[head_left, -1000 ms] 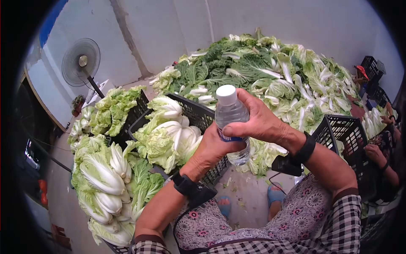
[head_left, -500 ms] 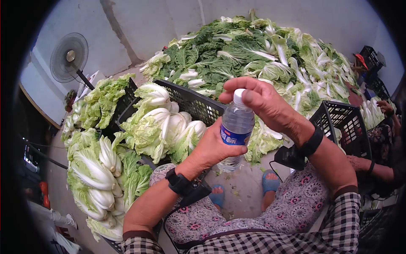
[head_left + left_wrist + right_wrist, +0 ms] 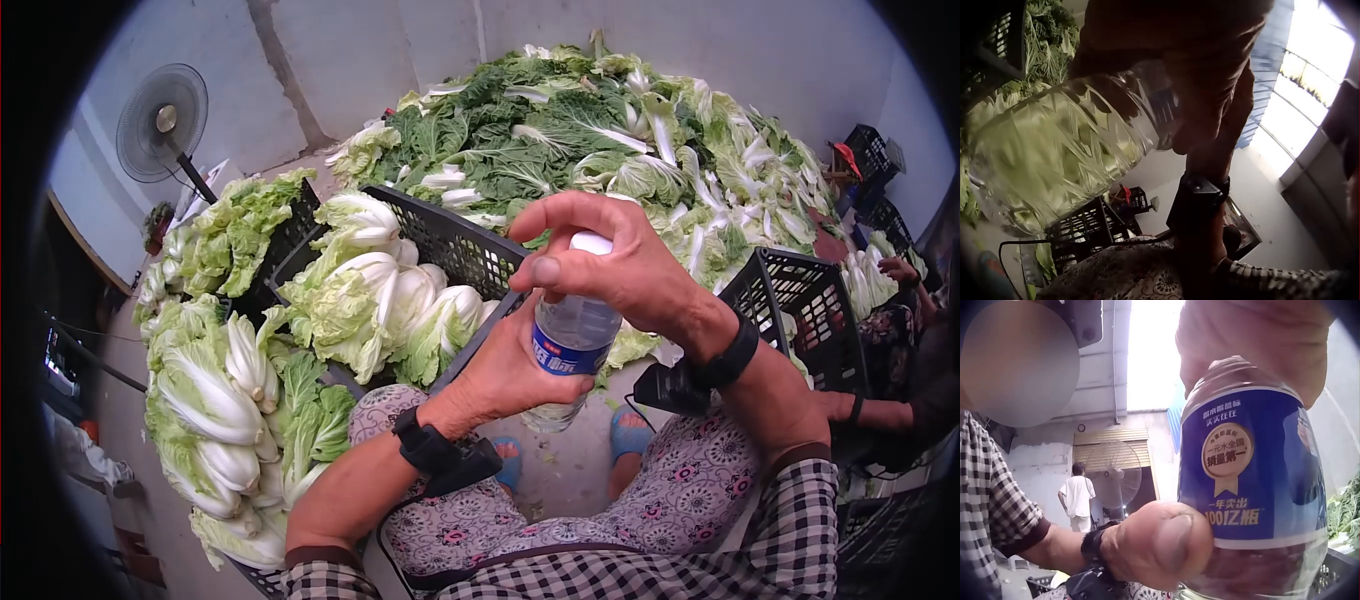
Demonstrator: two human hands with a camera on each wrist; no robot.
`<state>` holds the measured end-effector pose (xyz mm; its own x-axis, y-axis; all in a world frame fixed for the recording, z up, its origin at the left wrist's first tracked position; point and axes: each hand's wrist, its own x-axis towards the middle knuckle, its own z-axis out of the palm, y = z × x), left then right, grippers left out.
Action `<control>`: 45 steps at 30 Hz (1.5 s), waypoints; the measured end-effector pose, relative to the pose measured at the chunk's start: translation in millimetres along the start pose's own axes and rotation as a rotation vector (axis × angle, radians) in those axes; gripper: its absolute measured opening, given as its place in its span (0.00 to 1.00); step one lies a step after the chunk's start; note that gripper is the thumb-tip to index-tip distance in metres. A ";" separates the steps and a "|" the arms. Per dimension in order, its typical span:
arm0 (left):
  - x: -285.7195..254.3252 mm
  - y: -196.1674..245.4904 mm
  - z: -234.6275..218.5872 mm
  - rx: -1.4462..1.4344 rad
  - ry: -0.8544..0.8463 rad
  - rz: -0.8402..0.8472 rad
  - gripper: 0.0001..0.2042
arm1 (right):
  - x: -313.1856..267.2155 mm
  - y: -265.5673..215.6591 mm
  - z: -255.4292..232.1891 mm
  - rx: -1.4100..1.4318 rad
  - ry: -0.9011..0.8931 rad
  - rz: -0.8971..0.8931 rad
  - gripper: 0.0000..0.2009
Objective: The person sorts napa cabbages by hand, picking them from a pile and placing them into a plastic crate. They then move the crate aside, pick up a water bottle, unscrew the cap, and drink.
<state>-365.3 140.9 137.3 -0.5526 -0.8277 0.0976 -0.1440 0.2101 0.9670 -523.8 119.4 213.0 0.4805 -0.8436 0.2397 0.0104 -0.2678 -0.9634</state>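
Observation:
A clear plastic water bottle [image 3: 572,340] with a blue label and a white cap [image 3: 590,243] is held over the lap, tilted slightly. My left hand [image 3: 495,368] grips its body around the label, the thumb lying across the front. Above, my right hand [image 3: 630,262] curls its thumb and fingers around the cap, hiding part of the cap and neck. In the right wrist view the blue label [image 3: 1247,469] faces the camera and the left thumb [image 3: 1175,544] presses beside it. The clear lower part of the bottle [image 3: 1054,150] fills the left wrist view.
Chinese cabbages [image 3: 215,400] are stacked at the left, and more lie in a black crate [image 3: 450,240]. A large leaf pile [image 3: 560,140] covers the floor ahead. Another black crate [image 3: 800,310] stands at right near a second person's arm [image 3: 870,412]. A fan [image 3: 163,120] stands at back left.
My right hand has shifted from the bottle's upper side to its cap, its fingers now curled there. The left hand keeps its grip; the bottle sits slightly lower, its label turned into view.

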 end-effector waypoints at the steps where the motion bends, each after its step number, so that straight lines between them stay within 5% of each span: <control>1: -0.6 1.5 0.4 -0.004 -0.006 -0.007 0.30 | -1.0 -0.5 -0.6 -0.004 -0.013 -0.009 0.19; 10: -10.2 12.8 4.9 -0.101 -0.249 0.010 0.29 | -14.0 -17.3 0.9 0.110 -0.216 -0.060 0.21; 14: -3.6 19.3 -6.9 -0.163 -0.534 -0.204 0.42 | -15.1 -16.0 0.4 0.082 -0.183 -0.085 0.23; 15: -4.8 15.4 -4.7 -0.295 -0.429 -0.091 0.37 | -15.5 -16.7 -0.6 0.054 -0.101 -0.089 0.24; 18: 5.5 9.0 0.7 -0.439 -0.092 0.148 0.45 | -13.5 -9.8 -4.6 -0.085 0.136 -0.132 0.24; 22: 8.6 -5.7 11.8 0.187 0.226 0.131 0.52 | -4.9 8.7 2.9 -0.202 0.361 -0.189 0.20; 27: 10.9 -1.1 13.1 0.210 0.356 0.065 0.39 | 1.7 18.2 15.8 -0.159 0.367 -0.130 0.20; 33: 3.5 -0.7 9.2 0.030 0.205 0.071 0.31 | -1.1 1.2 10.6 -0.174 0.107 -0.109 0.23; 45: -8.2 15.5 6.0 -0.155 -0.107 -0.004 0.32 | -15.6 -12.5 2.1 0.025 -0.121 -0.041 0.22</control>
<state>-368.0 154.2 150.1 -0.6379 -0.7664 0.0759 -0.0226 0.1171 0.9929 -529.6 136.9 221.1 0.5816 -0.7694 0.2641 0.0531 -0.2881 -0.9561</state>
